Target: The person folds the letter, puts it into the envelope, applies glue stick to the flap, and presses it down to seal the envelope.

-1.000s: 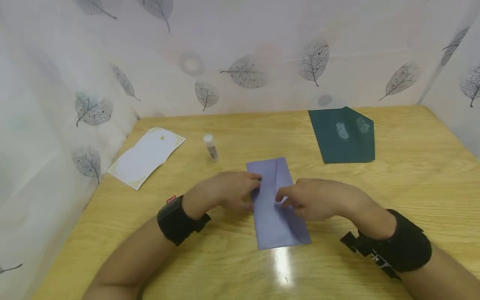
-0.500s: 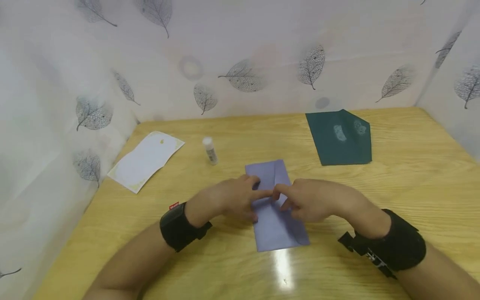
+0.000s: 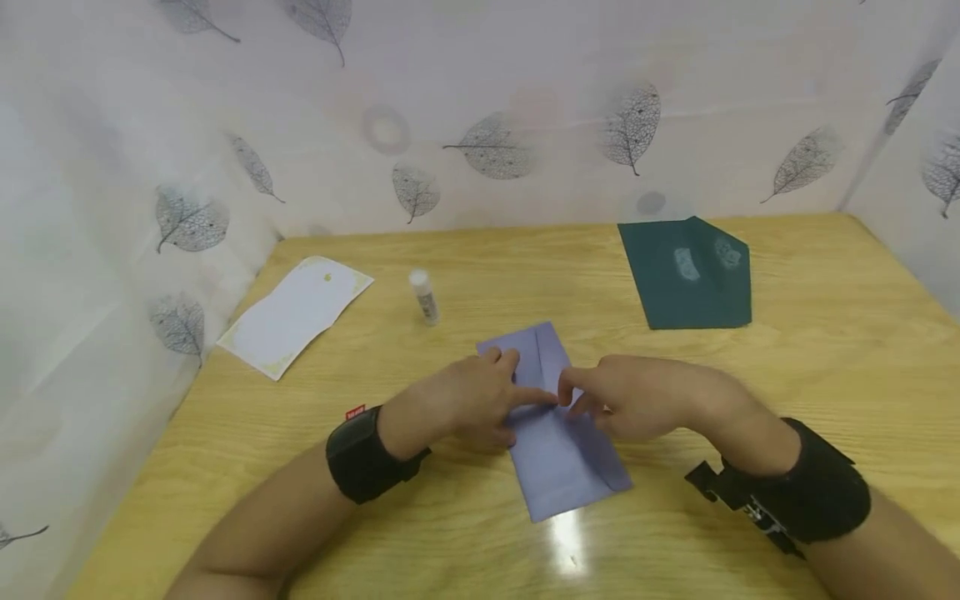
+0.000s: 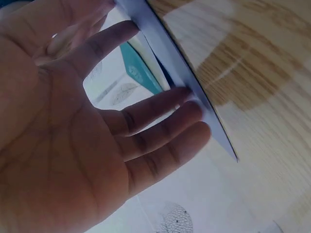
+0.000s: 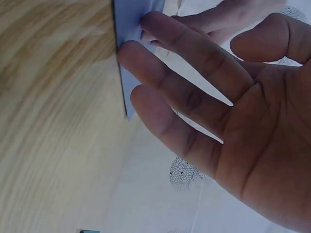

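A purple paper envelope lies tilted on the table between both hands, its long flap on the right side. My left hand rests on its left part, with the index finger stretched across to the flap's edge; in the left wrist view the other fingertips touch the paper. From the right, my right hand has bent fingertips at the flap. In the right wrist view those fingers are spread and lightly bent, touching the envelope without gripping it.
A small white glue stick stands behind the left hand. White paper with yellow corner patterns lies at the left. At the back right is a dark green envelope with pale patches. A leaf-print cloth hangs behind the table.
My left index finger has stretched rightward over the envelope. The envelope has turned, its near end swinging right and its far end left. The right hand stays at the flap.
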A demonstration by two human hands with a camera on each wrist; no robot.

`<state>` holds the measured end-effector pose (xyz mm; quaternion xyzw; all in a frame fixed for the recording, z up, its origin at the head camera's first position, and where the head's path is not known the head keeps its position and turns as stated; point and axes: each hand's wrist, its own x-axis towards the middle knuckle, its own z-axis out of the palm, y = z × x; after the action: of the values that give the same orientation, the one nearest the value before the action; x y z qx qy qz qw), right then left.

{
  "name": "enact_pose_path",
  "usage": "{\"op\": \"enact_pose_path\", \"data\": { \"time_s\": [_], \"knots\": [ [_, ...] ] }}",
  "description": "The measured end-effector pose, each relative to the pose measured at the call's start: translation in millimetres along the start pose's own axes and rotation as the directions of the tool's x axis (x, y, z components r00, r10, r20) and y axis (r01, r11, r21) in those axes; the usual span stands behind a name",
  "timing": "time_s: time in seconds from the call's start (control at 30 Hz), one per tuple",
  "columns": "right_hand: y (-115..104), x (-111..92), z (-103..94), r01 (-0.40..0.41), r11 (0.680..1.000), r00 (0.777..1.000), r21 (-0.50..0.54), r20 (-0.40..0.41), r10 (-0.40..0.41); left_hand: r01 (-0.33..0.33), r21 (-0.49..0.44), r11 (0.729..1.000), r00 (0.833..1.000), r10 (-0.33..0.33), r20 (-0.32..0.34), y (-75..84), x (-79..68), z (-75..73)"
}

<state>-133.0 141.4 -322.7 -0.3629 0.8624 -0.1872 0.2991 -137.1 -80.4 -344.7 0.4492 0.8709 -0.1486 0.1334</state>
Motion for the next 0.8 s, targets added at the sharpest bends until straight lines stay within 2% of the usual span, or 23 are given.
{"op": "enact_pose_path", "data": {
  "time_s": [0.17,0.27,0.37,0.5,0.8],
  "knots": [
    [1.0,1.7,4.2,0.0,1.0,1.0,-0.003,0.016,0.0,-0.033,-0.025,0.999,0.999,0.032,-0.024,-1.0,1.6,-2.2],
    [1.1,3.8,4.7,0.012,1.0,1.0,-0.005,0.018,-0.012,-0.058,-0.07,0.996,0.998,0.057,-0.004,-2.0,1.8,-2.8],
    [0.4,5.4,3.8,0.026,1.0,1.0,0.007,0.016,-0.026,-0.043,-0.137,0.99,0.998,0.048,0.034,-4.3,0.7,-2.2],
    [-0.5,5.7,2.0,0.041,0.999,0.999,0.011,0.008,-0.041,-0.01,-0.197,0.98,0.999,0.017,0.037,-7.7,-0.2,-0.1],
    [2.9,6.0,5.2,0.053,0.998,0.999,0.04,-0.007,-0.053,-0.036,-0.209,0.977,0.999,0.036,-0.002,-9.0,3.0,1.3]
  ]
}}
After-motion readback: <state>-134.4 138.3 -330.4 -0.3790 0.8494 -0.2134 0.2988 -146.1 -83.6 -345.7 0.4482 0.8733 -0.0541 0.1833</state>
